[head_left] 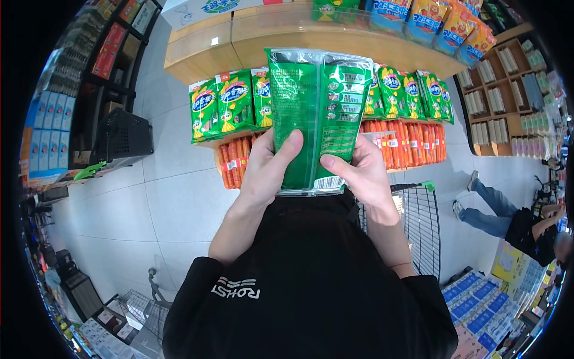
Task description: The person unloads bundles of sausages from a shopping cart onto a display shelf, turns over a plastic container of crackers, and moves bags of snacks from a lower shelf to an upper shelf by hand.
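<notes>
A green snack bag (314,107) is held up in front of my chest, its printed back with a barcode facing me. My left hand (269,164) grips its left edge, thumb lying across the front and fingers hidden behind. On the opposite edge my right hand (359,170) holds it the same way, thumb near the barcode. Behind the bag, similar green bags (233,105) stand in a row on the display shelf, with more green bags (406,96) to the right. Orange-red packs (403,145) hang or stand below them.
A wooden shelf ledge (203,51) carries blue-and-orange bags (424,21). To the right of my body is a wire shopping cart (418,224). A black crate (122,137) stands left. At far right are a person (520,224) and stacked blue-white boxes (481,302).
</notes>
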Motion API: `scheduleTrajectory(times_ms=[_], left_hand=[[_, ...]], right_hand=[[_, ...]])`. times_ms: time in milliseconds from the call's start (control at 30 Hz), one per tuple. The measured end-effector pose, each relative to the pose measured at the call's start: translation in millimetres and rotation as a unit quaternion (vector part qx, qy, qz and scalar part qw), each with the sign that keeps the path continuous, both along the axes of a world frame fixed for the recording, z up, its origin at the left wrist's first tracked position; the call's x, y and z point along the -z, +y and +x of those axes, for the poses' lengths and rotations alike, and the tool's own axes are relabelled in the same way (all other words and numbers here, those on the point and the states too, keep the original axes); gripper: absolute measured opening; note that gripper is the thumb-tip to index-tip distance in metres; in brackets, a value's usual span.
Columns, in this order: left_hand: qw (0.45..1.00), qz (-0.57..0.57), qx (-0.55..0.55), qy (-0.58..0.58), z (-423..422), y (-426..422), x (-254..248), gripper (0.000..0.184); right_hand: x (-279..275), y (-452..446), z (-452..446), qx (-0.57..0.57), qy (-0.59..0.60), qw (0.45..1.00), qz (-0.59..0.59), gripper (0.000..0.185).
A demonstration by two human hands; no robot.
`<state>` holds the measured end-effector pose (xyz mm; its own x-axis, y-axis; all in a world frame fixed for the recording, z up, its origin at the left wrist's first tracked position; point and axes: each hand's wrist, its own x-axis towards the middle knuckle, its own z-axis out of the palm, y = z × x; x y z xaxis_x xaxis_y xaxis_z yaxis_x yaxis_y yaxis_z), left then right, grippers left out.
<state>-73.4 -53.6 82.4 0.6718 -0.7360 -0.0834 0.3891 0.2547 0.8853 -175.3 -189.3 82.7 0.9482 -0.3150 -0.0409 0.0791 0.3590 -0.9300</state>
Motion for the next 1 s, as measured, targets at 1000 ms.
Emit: scheduleTrajectory(times_ms=[1000], left_hand=[[0.997,0.04,-0.048,-0.041,7.6,-0.6,-4.4,0.042]], right_hand=[[0.3,15.6,5.7,0.039,-0.021,0.999,-0.008,0.032]])
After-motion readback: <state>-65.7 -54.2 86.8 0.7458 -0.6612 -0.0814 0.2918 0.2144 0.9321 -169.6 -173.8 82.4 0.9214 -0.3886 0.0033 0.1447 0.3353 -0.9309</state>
